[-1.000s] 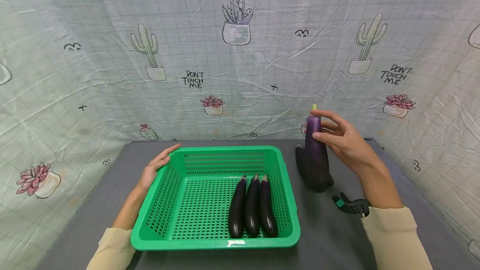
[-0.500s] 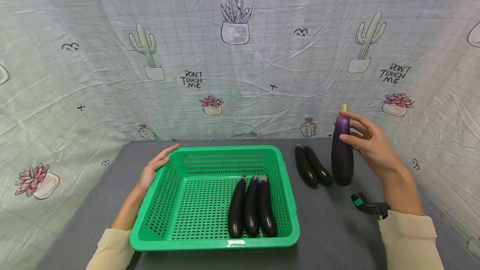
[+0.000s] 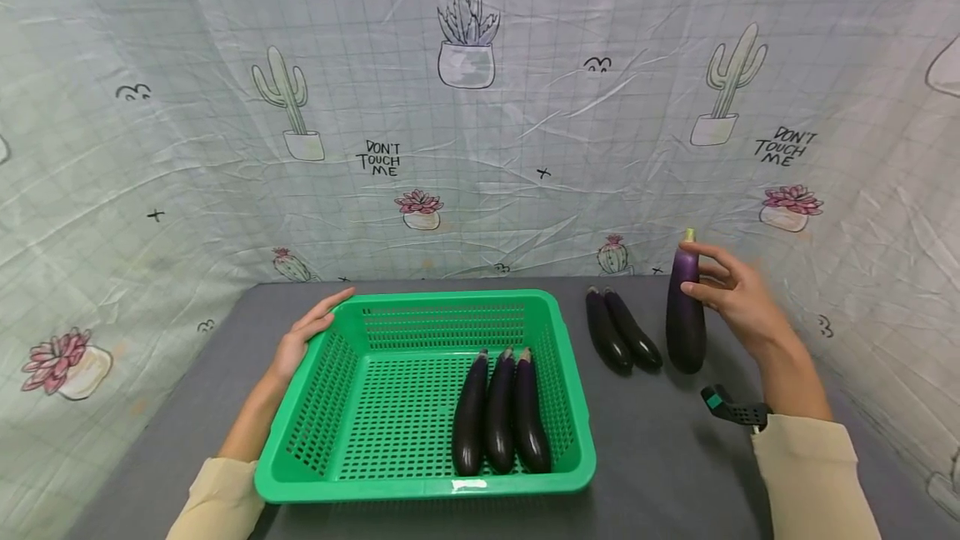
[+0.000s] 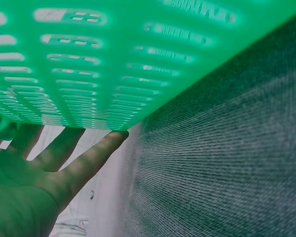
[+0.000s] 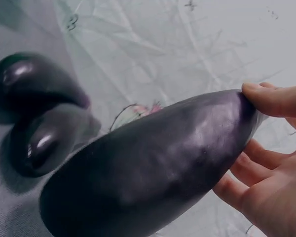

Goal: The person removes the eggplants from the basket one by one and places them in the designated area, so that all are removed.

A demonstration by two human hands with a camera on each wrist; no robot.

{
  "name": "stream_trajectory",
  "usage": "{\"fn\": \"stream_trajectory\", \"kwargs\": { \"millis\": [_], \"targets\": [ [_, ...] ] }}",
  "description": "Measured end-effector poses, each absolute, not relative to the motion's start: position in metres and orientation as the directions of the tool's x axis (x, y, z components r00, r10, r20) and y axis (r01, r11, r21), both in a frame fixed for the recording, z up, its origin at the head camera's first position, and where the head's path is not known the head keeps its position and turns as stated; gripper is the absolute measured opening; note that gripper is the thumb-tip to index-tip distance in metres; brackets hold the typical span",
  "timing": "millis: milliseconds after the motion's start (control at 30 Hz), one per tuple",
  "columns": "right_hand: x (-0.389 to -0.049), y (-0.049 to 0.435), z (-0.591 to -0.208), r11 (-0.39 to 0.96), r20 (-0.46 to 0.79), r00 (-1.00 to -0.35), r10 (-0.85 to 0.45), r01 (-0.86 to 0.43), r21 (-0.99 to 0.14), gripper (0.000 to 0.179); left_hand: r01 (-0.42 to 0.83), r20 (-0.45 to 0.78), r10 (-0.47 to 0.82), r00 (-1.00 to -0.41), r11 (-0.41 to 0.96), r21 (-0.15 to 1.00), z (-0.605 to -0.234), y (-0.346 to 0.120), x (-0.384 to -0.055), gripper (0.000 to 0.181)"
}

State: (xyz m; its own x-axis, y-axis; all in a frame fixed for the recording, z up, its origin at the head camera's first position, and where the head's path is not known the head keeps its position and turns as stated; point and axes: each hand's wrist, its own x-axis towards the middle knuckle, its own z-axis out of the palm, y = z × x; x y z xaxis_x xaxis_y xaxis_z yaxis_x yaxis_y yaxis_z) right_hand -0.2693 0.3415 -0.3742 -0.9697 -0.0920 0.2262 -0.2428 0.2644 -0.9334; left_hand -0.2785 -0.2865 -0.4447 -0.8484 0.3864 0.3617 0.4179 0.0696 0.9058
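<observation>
My right hand (image 3: 738, 298) pinches an eggplant (image 3: 686, 332) near its stem end between thumb and fingers. The eggplant is upright, its rounded bottom close over the table; the right wrist view shows its dark purple body (image 5: 153, 163) slanting across. Just left of it lie two smaller eggplants (image 3: 607, 332) side by side. My left hand (image 3: 294, 344) touches the left side of a green plastic basket (image 3: 420, 488). In the left wrist view its fingers (image 4: 91, 160) reach out straight against the slotted wall. Three eggplants (image 3: 500, 419) lie parallel in the basket's right part.
The grey tabletop (image 3: 637, 457) runs under everything. A wrinkled cloth (image 3: 510, 132) printed with potted cacti hangs behind and along both sides. A black strap (image 3: 735, 411) is on the right wrist.
My right hand has carried the eggplant rightward, away from in front of the two small ones, then slightly down toward the table. The left hand and basket stay put.
</observation>
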Motion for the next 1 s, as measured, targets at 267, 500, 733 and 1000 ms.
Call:
{"fn": "stream_trajectory", "kwargs": {
  "millis": [267, 500, 733, 1000],
  "targets": [
    [-0.279, 0.343, -0.388, 0.363, 0.193, -0.979, -0.071, -0.206, -0.909, 0.067, 0.406, 0.350, 0.395, -0.849, 0.065, 0.912, -0.444, -0.287, -0.278, 0.051],
    [-0.285, 0.341, -0.395, 0.391, 0.210, -0.967, -0.146, -0.251, -0.885, 0.083, 0.374, 0.347, 0.421, -0.838, -0.019, 0.927, -0.445, -0.289, -0.279, 0.051],
    [-0.284, 0.341, -0.399, 0.432, 0.207, -0.968, -0.145, -0.250, -0.866, 0.076, 0.352, 0.347, 0.443, -0.827, -0.074, 0.933, -0.446, -0.289, -0.279, 0.051],
    [-0.287, 0.344, -0.405, 0.439, 0.146, -0.975, -0.170, -0.208, -0.874, 0.068, 0.340, 0.347, 0.456, -0.820, -0.102, 0.935, -0.446, -0.289, -0.279, 0.052]
  ]
}}
